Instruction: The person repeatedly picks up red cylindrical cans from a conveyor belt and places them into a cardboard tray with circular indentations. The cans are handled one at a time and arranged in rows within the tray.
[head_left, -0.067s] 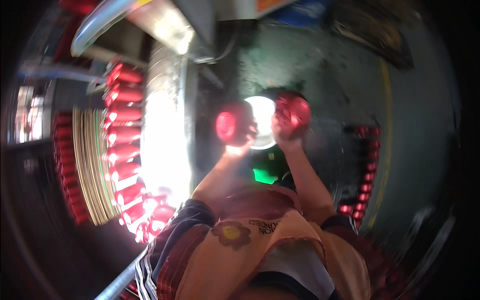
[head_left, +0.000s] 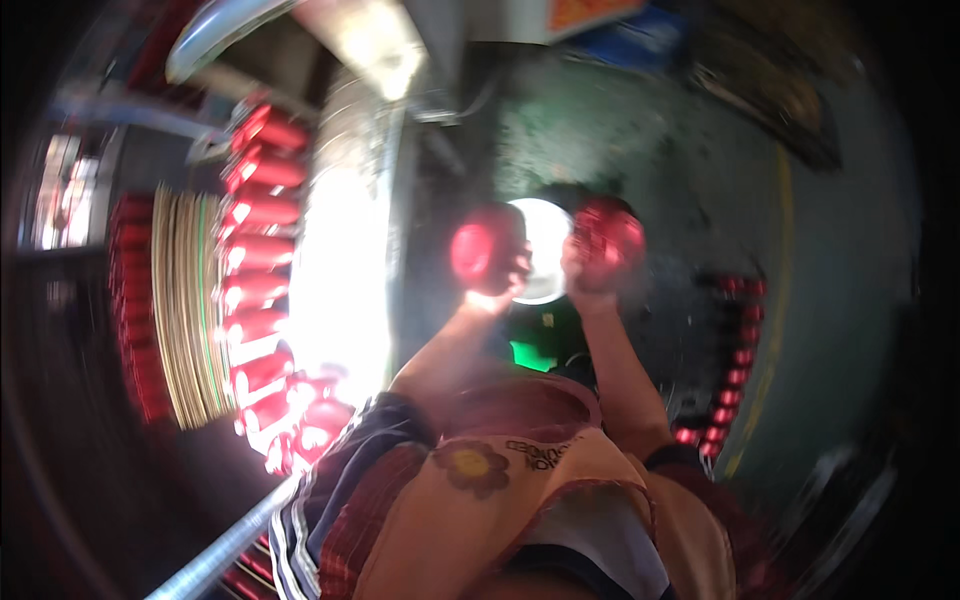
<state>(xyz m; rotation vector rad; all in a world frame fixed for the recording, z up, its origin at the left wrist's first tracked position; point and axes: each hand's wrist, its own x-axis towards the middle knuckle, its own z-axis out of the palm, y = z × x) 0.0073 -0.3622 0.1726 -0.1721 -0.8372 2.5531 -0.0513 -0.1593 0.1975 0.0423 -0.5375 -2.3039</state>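
Both of my hands are stretched out in front of me, each gripping a shiny red rounded piece. My left hand (head_left: 503, 283) is closed round the left red piece (head_left: 473, 252), whose smooth end shows a pale highlight. The right red piece (head_left: 614, 236) sits in my right hand (head_left: 583, 272), with dark and bright reflections on its surface. A bright white round disc (head_left: 543, 250) shows between and behind the two pieces; whether either touches it I cannot tell. Blur hides the exact kind of the pieces and most of the fingertips.
At left, shiny red cylinders (head_left: 258, 252) are stacked beside a glaring white strip (head_left: 345, 270). Thin boards (head_left: 187, 310) stand further left. More red pieces (head_left: 735, 370) line up on the right near a yellow floor line (head_left: 780, 290). A green object (head_left: 533, 356) lies below the disc.
The whole view has shifted slightly, so the surroundings and my hands appear a little further right. Both hands keep hold of their red pieces.
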